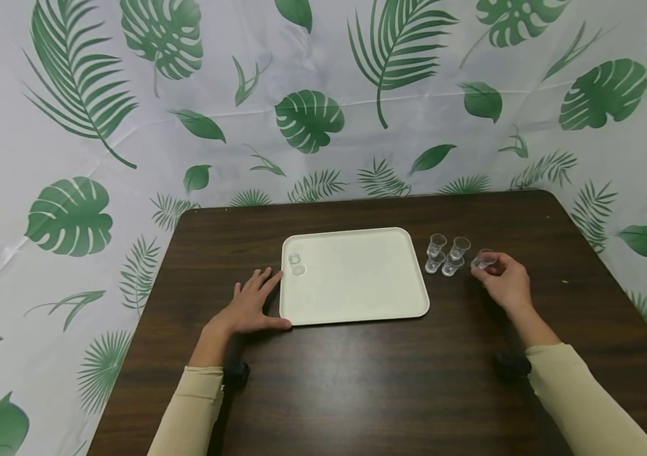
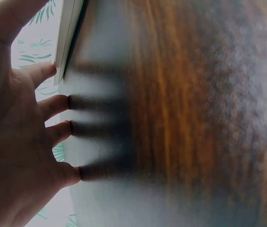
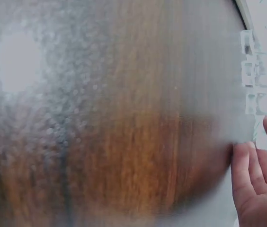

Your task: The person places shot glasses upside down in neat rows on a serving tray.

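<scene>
My left hand [image 1: 251, 307] lies with fingers spread at the left edge of a cream rectangular tray [image 1: 357, 278]; its thumb touches the near left corner. In the left wrist view, the fingertips [image 2: 76, 174] rest on the tabletop beside the tray's side. To the right of the tray, my right hand [image 1: 507, 282] pinches a small clear shot glass [image 1: 484, 259] between thumb and fingers. Several similar clear shot glasses [image 1: 453, 263] stand close together between that hand and the tray. On the tray, near its left side, sits another small clear glass [image 1: 296, 265].
A dark wood-grain table [image 1: 357, 392] with rounded corners carries everything. Behind it and along the sides hangs a white cloth [image 1: 232, 152] printed with green leaves. Dark bands [image 1: 236, 375] sit at both wrists, below the light sleeves [image 1: 189, 411].
</scene>
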Motion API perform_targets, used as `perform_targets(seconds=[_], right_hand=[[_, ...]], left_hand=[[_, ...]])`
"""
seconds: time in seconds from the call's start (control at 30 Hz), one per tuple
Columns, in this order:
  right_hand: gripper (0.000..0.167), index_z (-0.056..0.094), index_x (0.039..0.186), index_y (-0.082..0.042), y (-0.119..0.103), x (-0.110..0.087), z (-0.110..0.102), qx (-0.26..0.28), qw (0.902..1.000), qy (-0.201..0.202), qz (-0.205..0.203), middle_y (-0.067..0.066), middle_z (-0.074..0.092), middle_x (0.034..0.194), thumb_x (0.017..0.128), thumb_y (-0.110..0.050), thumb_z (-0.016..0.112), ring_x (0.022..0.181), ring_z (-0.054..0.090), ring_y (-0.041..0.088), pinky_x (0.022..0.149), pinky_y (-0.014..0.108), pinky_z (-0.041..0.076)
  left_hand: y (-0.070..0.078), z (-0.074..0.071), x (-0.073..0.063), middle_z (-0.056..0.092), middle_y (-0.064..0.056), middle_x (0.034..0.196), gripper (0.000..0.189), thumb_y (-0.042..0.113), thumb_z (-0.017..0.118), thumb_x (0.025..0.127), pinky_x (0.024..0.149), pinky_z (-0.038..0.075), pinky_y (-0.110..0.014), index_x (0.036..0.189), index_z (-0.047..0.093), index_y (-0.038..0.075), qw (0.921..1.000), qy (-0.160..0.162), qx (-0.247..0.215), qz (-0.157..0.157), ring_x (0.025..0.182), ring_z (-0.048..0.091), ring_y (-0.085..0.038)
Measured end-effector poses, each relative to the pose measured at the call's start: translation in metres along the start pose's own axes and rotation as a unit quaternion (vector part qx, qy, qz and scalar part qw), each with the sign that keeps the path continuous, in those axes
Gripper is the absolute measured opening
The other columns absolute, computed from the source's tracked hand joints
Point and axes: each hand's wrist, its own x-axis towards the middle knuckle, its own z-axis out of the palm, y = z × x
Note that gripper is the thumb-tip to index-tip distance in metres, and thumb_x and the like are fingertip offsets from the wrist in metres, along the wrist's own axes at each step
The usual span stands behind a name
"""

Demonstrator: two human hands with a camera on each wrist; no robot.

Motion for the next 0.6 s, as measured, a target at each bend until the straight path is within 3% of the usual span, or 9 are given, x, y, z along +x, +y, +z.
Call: perform_targets(seconds=[0.17,0.3,0.6], right_hand=[[0.037,0.06,0.118,0.007,-0.007,-0.001,-0.003,0.037,0.999,0.026,-0.005,0.023,0.064,0.105,0.089,-0.011,0.073,0.069,0.052,-0.01,0.056,0.014,0.049],[0.039,0.059,0.118,0.006,-0.013,0.001,-0.005,0.059,0.9974,0.042,0.004,0.011,0.062,0.102,0.088,-0.012,0.074,0.075,0.054,-0.006,0.058,0.012,0.049],[0.041,0.06,0.12,0.004,-0.032,0.004,-0.007,0.075,0.9954,0.059,-0.011,0.006,0.06,0.103,0.087,-0.015,0.076,0.081,0.054,-0.002,0.061,0.011,0.048]], left_hand=[[0.001,-0.002,0.0,0.012,-0.014,0.163,0.114,0.07,0.073,0.071,0.107,0.002,-0.072,0.159,0.019,0.021,1.0,0.001,0.0,-0.001,0.149,0.003,-0.038],[0.002,-0.001,0.0,0.012,-0.014,0.163,0.115,0.071,0.072,0.071,0.107,0.002,-0.072,0.159,0.019,0.021,1.0,-0.002,0.002,-0.001,0.149,0.003,-0.038],[0.001,0.0,0.0,0.011,-0.013,0.163,0.115,0.073,0.071,0.071,0.107,0.002,-0.072,0.159,0.018,0.022,1.0,-0.004,0.003,-0.004,0.149,0.002,-0.037]])
